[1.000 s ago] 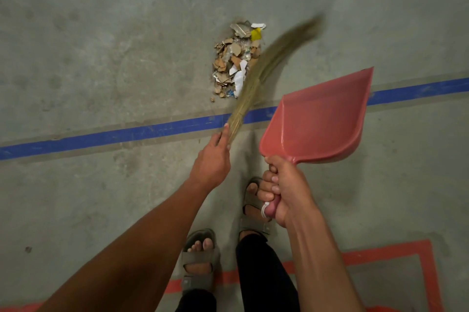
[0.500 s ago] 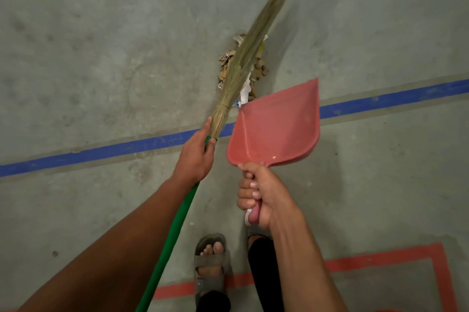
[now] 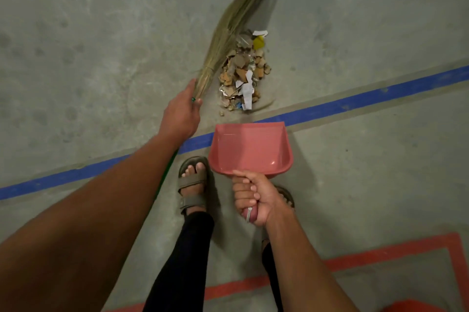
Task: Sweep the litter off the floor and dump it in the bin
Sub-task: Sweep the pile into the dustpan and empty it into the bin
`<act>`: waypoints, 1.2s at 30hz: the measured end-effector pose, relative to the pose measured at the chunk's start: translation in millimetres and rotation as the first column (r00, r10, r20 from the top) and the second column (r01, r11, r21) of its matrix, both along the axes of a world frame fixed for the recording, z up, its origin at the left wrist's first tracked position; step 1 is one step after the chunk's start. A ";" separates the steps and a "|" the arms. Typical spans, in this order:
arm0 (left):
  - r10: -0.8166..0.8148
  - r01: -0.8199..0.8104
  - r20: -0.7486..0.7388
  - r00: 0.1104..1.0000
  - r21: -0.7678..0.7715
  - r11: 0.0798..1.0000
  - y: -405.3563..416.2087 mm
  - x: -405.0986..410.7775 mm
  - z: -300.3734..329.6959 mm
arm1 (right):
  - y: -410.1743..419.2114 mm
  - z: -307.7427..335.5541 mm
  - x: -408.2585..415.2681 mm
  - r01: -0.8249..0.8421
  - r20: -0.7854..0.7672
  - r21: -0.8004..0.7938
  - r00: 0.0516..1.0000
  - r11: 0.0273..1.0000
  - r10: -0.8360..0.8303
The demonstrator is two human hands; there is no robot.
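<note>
Two hands work: left hand grips the broom, right hand clamps the dustpan handle. Litter lies heaped on the floor, probably light, loose paper scraps.

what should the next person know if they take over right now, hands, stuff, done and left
Left hand grips the broom where the green handle meets the bristles; the bristles lie along the left side of the litter pile.
Right hand grips the handle of the red dustpan, mouth facing the pile across the blue floor line.
Done: litter gathered into one heap.
Left: the pan is empty, so sweep the heap in, then dump it. No bin is in view.
</note>
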State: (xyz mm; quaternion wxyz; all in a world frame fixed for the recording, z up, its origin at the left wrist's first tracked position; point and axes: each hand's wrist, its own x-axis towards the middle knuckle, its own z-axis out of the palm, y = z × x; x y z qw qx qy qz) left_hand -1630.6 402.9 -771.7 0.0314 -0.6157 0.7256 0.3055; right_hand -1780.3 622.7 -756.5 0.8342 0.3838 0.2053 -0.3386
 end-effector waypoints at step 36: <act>-0.488 0.480 -0.010 0.873 0.196 0.855 -109.0 42.5 -135.1 | -46.1 -128.9 7.3 -0.052 -0.161 -0.108 0.986 0.993 0.034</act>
